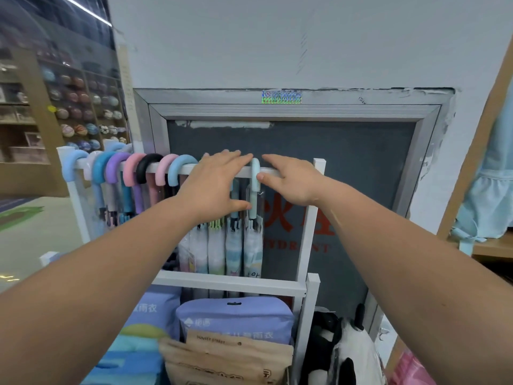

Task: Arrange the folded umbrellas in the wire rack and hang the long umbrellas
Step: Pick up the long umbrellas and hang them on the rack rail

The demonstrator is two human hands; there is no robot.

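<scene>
A white rack's top rail (pixel 288 171) carries several long umbrellas hung by their curved handles: blue, purple, pink and black ones (pixel 144 168) at the left. A mint-handled umbrella (pixel 254 187) hangs between my hands, and several more wrapped canopies (pixel 216 245) hang below. My left hand (pixel 213 187) lies spread over the rail and the handles under it. Its fingers are straight and its thumb touches the mint umbrella's shaft. My right hand (pixel 294 180) reaches over the rail with straight fingers, the thumb against the mint handle's right side. No folded umbrellas are visible.
Lavender raincoat packs (pixel 236 318) and brown paper packs (pixel 222 357) fill the rack's lower part. A panda plush (pixel 352 348) sits at the lower right. A grey hydrant cabinet door (pixel 361 168) stands behind. Shelves of balls (pixel 83 107) are at the left, and a wooden shelf holding pale blue clothing (pixel 491 195) at the right.
</scene>
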